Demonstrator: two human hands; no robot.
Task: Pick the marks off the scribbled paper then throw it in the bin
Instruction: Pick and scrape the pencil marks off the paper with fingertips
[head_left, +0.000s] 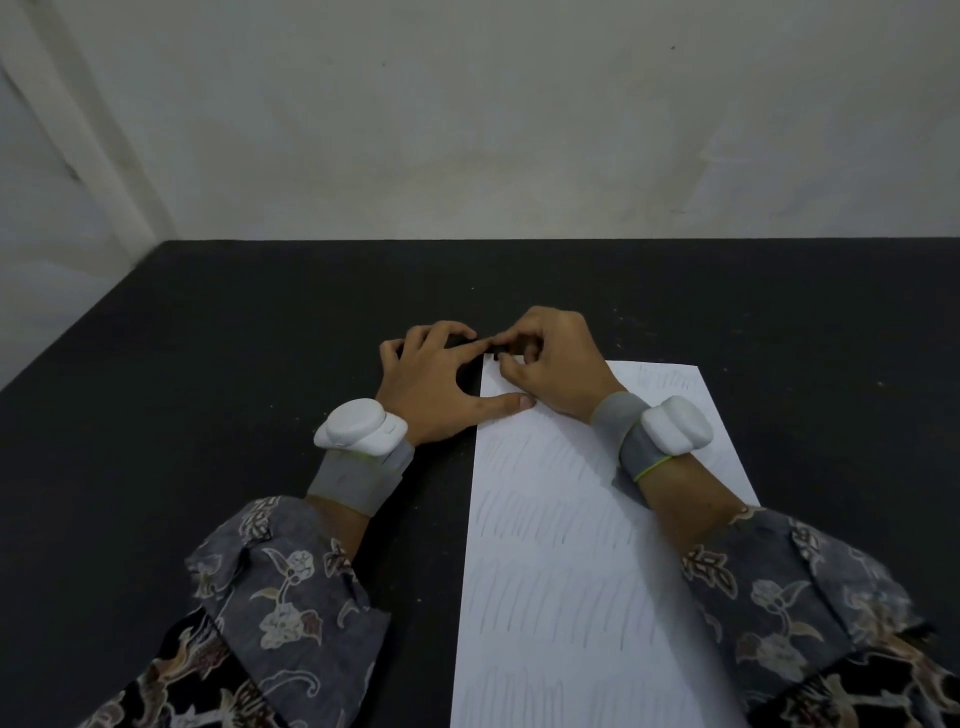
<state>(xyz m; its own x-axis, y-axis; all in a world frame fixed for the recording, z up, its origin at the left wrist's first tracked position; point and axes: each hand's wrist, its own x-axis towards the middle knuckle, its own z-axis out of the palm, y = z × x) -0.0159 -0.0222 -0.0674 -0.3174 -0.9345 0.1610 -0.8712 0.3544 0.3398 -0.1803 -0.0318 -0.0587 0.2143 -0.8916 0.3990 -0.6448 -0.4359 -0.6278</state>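
The scribbled paper (545, 545) lies flat on the black table (208, 364), faint pencil strokes in rows down its length; the right hand (550, 358) curls its fingers at the far left corner, seemingly pinching a small dark thing, likely an eraser, though I cannot tell for sure; the left hand (441, 384) lies spread and relaxed, thumb pressing the sheet's left edge. To rub well, I judge, keep that thumb firm, stroke away from it, lightly, so the sheet neither creases nor tears; no bin shows.
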